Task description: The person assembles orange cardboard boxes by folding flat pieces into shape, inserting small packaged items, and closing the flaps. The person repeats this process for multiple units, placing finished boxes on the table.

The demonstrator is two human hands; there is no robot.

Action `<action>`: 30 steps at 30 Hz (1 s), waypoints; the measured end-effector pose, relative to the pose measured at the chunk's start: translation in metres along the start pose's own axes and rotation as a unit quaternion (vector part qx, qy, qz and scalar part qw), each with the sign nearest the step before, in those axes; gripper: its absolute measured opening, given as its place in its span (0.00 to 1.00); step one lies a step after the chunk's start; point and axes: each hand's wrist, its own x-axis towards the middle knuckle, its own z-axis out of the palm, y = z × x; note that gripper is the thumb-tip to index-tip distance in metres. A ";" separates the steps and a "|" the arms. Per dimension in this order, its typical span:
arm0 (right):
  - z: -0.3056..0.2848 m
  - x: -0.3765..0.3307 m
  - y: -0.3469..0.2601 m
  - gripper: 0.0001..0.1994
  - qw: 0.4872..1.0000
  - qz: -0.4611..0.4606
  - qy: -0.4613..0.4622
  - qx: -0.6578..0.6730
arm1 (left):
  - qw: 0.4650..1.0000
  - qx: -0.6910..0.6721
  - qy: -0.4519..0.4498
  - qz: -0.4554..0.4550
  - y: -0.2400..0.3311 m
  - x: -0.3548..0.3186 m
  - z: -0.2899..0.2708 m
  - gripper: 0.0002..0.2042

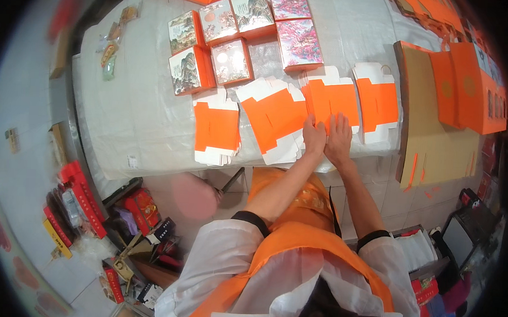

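Observation:
Four piles of orange-and-white die-cut card blanks lie in a row along the near side of the table. My hands meet over the third pile from the left point(334, 101). With bent fingers, my left hand point(314, 137) grips the lower left edge of its blanks; its fingertips are partly hidden. Flat on the lower part of that pile, my right hand point(338, 140) has its fingers stretched out. To the left lie a fanned pile point(275, 117) and the leftmost pile point(216, 125). The rightmost pile point(379, 104) sits just right of my right hand.
Behind the piles stand several landscape-printed boxes point(231, 60) and pink blossom boxes point(299, 42). Small wrapped packets point(110, 56) lie far left on the covered table point(131, 113). A brown board point(433, 149) and orange bags point(467, 83) are at right. A pink round stool point(195, 195) stands below.

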 end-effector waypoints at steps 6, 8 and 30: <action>0.005 0.004 -0.010 0.34 1.000 0.007 0.017 -0.002 | 0.994 -0.061 -0.044 -0.077 0.019 0.003 -0.013 0.16; 0.003 0.005 -0.010 0.33 0.999 0.000 0.039 0.022 | 0.982 -0.158 -0.030 -0.101 0.024 0.001 -0.012 0.12; -0.009 0.018 0.002 0.12 0.941 0.167 -0.009 0.295 | 0.998 -0.011 -0.046 -0.043 -0.009 -0.005 -0.017 0.11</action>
